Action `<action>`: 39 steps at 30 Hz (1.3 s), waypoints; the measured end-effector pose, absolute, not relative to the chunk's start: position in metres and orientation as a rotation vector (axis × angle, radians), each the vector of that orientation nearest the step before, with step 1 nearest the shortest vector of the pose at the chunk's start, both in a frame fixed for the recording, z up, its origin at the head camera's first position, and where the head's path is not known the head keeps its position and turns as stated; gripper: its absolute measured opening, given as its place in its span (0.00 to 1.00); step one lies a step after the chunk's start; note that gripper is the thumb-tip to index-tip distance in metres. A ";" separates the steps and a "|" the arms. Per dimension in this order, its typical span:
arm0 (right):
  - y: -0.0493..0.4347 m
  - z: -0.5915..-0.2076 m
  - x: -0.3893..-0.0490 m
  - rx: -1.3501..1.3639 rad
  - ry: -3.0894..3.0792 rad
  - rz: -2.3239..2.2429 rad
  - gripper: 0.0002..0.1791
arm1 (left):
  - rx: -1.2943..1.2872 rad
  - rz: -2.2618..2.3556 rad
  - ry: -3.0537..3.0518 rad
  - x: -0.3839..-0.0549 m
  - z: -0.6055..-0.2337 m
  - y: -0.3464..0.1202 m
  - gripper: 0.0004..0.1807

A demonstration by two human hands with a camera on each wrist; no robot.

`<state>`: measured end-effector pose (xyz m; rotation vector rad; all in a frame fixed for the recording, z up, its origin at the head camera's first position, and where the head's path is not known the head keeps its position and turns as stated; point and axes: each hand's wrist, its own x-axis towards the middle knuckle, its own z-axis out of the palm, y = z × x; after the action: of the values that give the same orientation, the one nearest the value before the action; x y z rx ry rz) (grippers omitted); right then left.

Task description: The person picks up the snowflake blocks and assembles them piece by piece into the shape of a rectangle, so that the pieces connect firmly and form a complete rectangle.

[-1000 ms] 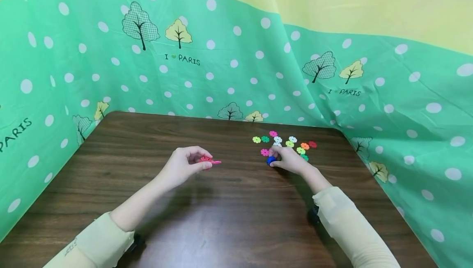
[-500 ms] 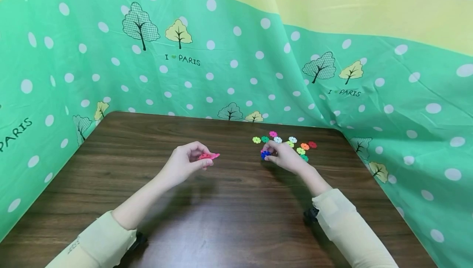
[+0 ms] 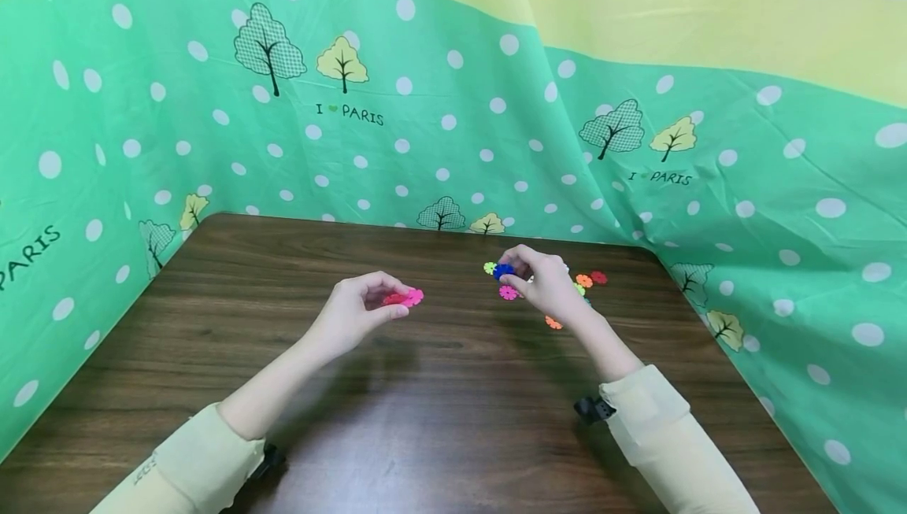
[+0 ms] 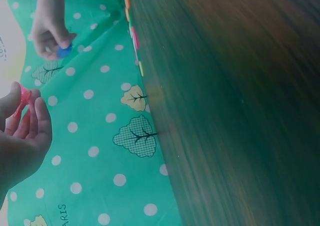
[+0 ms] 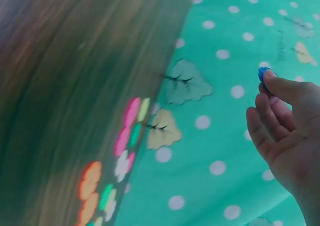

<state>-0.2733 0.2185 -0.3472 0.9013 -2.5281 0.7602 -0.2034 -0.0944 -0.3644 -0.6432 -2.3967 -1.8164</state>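
Both hands hold small flower-shaped plastic pieces above a dark wooden table (image 3: pixel 439 388).

The left hand (image 3: pixel 354 311) pinches a joined red and pink piece (image 3: pixel 404 297) between thumb and fingertips, its long axis pointing right. The right hand (image 3: pixel 546 286) grips a blue piece (image 3: pixel 504 270), raised just off the table and lying to the right of and slightly beyond the left hand's piece, with a clear gap between the 2. Loose pieces (image 3: pixel 591 279) lie scattered by the right hand, which is nearer them.

Right hand (image 5: pixel 285 136) at 3 o'clock, fingertips pinching blue piece (image 5: pixel 263 74), blurred flower pieces (image 5: pixel 120 156) on table edge (image 5: pixel 60 85) at 7 o'clock, green dotted cloth (image 5: pixel 225 30) behind
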 end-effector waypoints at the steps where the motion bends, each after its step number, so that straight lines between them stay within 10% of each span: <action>1: 0.216 -0.345 -0.271 0.899 -2.503 0.776 0.15 | -0.654 -1.821 -2.389 -0.203 -0.364 -0.094 0.12; 39: 0.146 -0.325 -0.208 1.135 -2.238 1.157 0.08 | -0.908 -1.555 -2.286 -0.191 -0.347 -0.079 0.13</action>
<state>-0.2082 0.1463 -0.3251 1.1354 -2.2379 1.1573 -0.1908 -0.0791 -0.3474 -0.9075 -2.2862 -1.5552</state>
